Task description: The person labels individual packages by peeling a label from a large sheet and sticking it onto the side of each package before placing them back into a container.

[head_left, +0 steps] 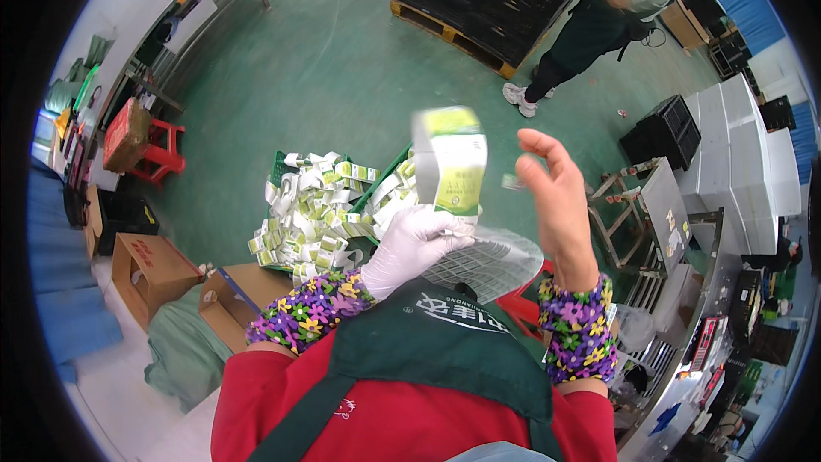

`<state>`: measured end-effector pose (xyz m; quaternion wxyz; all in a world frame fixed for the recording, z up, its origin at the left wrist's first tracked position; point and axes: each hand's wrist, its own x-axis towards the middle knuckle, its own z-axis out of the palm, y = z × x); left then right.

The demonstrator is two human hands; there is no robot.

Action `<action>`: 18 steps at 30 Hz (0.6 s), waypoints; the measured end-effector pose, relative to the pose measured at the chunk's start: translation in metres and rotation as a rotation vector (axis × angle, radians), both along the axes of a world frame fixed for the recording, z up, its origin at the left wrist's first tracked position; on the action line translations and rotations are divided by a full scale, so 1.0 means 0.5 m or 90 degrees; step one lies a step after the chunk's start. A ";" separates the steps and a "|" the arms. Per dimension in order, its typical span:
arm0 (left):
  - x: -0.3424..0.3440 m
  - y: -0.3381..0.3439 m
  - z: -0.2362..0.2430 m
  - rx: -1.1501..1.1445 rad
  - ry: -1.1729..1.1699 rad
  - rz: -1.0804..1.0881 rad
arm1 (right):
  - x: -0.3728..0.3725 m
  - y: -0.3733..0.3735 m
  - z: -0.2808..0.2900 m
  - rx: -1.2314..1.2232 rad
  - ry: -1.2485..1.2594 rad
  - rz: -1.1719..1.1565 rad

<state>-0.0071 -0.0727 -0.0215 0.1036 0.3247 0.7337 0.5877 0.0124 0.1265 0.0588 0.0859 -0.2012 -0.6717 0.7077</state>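
My left hand (415, 248), in a white glove, is closed on the lower end of a green-and-white printed paper sleeve (460, 167). The sleeve stands upright above my fingers, its upper part blurred. To its right, my bare right hand (556, 197) is raised with thumb and fingers apart. A small pale green-and-white piece (511, 181) shows beside the thumb; whether it touches the hand I cannot tell. Left of my gloved hand, many similar sleeves (321, 205) lie heaped in a green crate (278, 167). More sleeves (398, 191) fill a second green crate beside it.
A clear plastic basket (492, 261) is below my hands. Cardboard boxes (154, 269) stand at left near a red stool (162, 150). At right are a metal-framed cart (654, 214) and a black crate (663, 133). Ahead, a person (590, 26) stands beside stacked black crates (487, 0).
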 end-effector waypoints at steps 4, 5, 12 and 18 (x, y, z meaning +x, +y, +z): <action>-0.003 0.003 0.002 0.039 -0.020 0.023 | 0.045 -0.030 -0.018 -0.056 0.022 0.100; -0.002 0.003 0.004 0.047 -0.015 0.025 | 0.045 -0.034 -0.023 -0.010 0.030 0.104; -0.001 0.003 0.038 0.061 -0.015 -0.009 | 0.043 -0.044 -0.043 0.324 0.100 0.169; -0.004 -0.010 0.034 0.035 0.126 -0.025 | 0.029 -0.037 -0.031 0.328 0.064 0.175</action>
